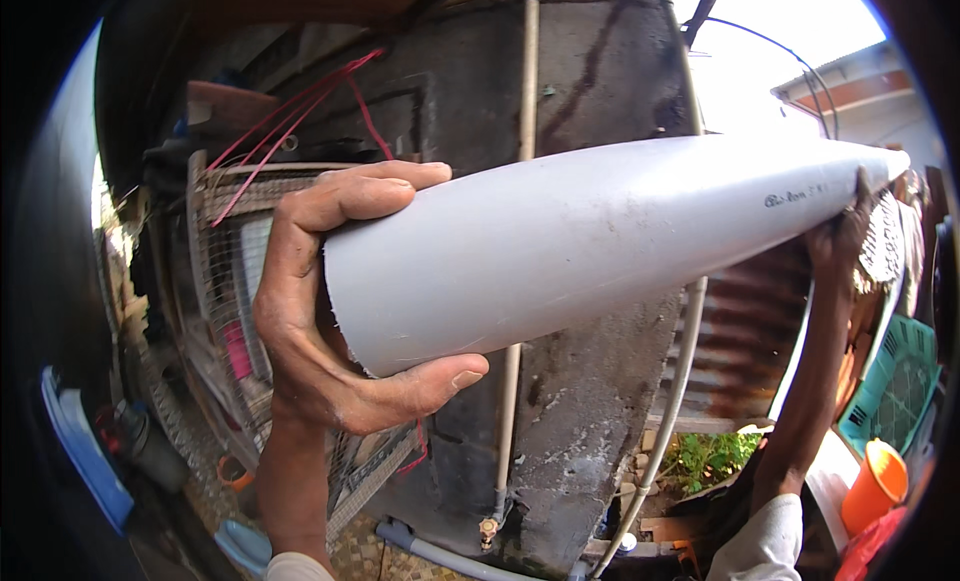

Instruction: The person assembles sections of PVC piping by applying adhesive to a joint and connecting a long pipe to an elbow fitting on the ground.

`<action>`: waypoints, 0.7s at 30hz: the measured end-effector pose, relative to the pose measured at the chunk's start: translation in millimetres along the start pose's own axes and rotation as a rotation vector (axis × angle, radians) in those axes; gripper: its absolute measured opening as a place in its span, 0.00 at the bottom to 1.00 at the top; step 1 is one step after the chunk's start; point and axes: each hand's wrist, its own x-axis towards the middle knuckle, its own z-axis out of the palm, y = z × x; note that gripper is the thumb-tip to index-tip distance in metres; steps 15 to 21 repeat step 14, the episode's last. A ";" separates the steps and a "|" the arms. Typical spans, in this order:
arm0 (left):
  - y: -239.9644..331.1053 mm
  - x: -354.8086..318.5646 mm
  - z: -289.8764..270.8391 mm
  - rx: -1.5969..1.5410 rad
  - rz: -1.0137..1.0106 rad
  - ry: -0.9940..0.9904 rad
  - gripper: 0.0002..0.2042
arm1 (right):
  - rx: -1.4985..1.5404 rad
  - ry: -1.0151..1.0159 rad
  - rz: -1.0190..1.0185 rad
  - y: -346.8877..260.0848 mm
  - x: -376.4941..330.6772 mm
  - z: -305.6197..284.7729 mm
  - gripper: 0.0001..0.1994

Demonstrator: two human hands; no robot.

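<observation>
A wide light-grey plastic pipe (570,246) is held up across the view, its rough-cut open end towards the left and its narrower-looking far end at the upper right. My left hand (302,326) grips the cut end, with the fingers over the top and the thumb along the underside. At the far end my right hand (845,226) holds the pipe from below and its side. Part of that hand's grip is hidden behind the pipe. Dark printed marks run along the pipe near my right hand.
Behind the pipe stands a dark, stained wall (590,401) with thin upright pipes and a brass tap (488,533). A wire-mesh cage (215,196) with pink cord is at left. An orange bucket (876,486) and a green crate (895,381) stand at right.
</observation>
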 end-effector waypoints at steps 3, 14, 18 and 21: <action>22.1 -24.9 -51.3 0.103 -0.003 -0.022 0.46 | -0.138 0.039 0.012 -15.5 27.7 -35.1 0.22; 94.3 -178.4 -230.0 0.170 -0.212 -0.125 0.40 | -0.069 0.137 -0.049 -9.9 18.6 -29.8 0.23; 94.3 -178.4 -230.0 0.170 -0.212 -0.125 0.40 | -0.069 0.137 -0.049 -9.9 18.6 -29.8 0.23; 94.3 -178.4 -230.0 0.170 -0.212 -0.125 0.40 | -0.069 0.137 -0.049 -9.9 18.6 -29.8 0.23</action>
